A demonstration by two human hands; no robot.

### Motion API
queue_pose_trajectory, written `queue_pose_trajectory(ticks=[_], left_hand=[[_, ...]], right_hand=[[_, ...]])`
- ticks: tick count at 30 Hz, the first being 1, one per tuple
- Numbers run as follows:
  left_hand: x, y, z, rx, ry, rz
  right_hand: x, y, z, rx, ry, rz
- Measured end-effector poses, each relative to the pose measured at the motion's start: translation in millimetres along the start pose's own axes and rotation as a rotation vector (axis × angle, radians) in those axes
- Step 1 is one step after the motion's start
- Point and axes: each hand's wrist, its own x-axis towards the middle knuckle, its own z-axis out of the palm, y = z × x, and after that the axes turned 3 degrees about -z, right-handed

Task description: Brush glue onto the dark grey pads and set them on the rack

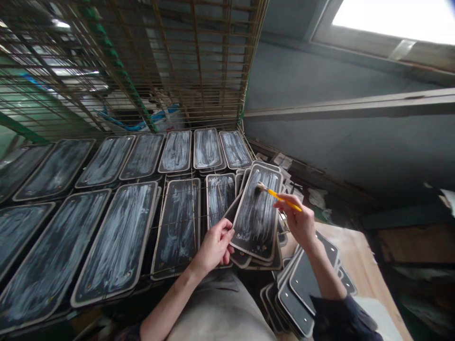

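My right hand (298,220) grips a paintbrush (284,198) by its yellow handle. Its bristles touch the upper part of a dark rounded rectangular panel (258,218) with a pale rim, streaked with whitish coating. My left hand (218,244) pinches the lower left edge of this panel, thumb on top and fingers curled beneath. Several more panels lie stacked askew under it. Left of my hands, a similar streaked panel (177,222) lies on a wire rack. Below my right forearm sits a pile of uncoated dark panels (298,289) with small metal studs.
Rows of streaked panels (117,237) cover the rack to the left. A wire mesh cage wall (199,57) with green framing rises behind them. On the right are a wooden board (359,255), a grey wall (337,76) and a bright window (398,19).
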Motion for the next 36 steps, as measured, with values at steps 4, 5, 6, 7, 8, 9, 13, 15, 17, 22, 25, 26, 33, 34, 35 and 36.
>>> queue_pose_trajectory(ticks=[4,5,6,7,8,9,13,15,17,22,25,26,33,34,35,36], left_hand=[[-0.7,0.9,0.8,-0.012,0.012,-0.002],[-0.9,0.9,0.9,-0.012,0.014,-0.001],[-1.0,0.9,0.9,-0.009,0.015,0.0],[-1.0,0.9,1.0,-0.003,0.018,0.0],[-1.1,0.8,1.1,0.003,0.021,-0.004],[-1.0,0.6,1.2,0.008,0.023,-0.008],[0.2,-0.7,1.8,0.007,0.02,-0.029],[1.0,-1.4,2.1,0.005,0.02,-0.03],[1.7,-1.4,2.2,0.009,0.021,-0.029],[1.8,2.5,2.6,0.014,0.016,-0.051],[1.6,4.9,3.1,0.018,0.009,-0.062],[1.7,5.3,3.3,0.018,0.01,-0.063],[3.5,6.1,5.3,0.023,0.007,-0.094],[3.7,6.0,5.5,0.02,0.009,-0.094],[3.9,6.1,5.7,0.016,0.009,-0.094],[4.0,6.2,5.9,0.01,0.006,-0.094]], right_hand=[[-28.9,-24.8,-5.8,-0.017,-0.199,-0.037],[-39.3,-33.6,-8.6,0.033,-0.231,-0.016],[-49.8,-42.5,-11.4,0.09,-0.263,0.012],[-59.8,-50.8,-13.6,0.144,-0.287,0.041],[-68.9,-58.0,-15.2,0.197,-0.304,0.072],[-77.1,-63.8,-16.0,0.249,-0.31,0.104],[-99.3,-68.6,-16.1,0.413,-0.234,0.257],[-104.9,-61.9,-18.8,0.436,-0.145,0.321],[-107.4,-53.5,-24.6,0.423,-0.033,0.366],[-102.6,-47.5,-34.7,0.356,0.142,0.387],[-90.8,-47.6,-24.2,0.426,0.077,0.329],[-84.2,-44.6,-18.5,0.448,0.051,0.307],[-11.6,12.8,3.4,0.338,0.255,0.186],[-3.2,18.6,2.9,0.294,0.283,0.173],[3.7,22.5,2.4,0.245,0.309,0.161],[9.3,24.6,2.2,0.197,0.336,0.151]])
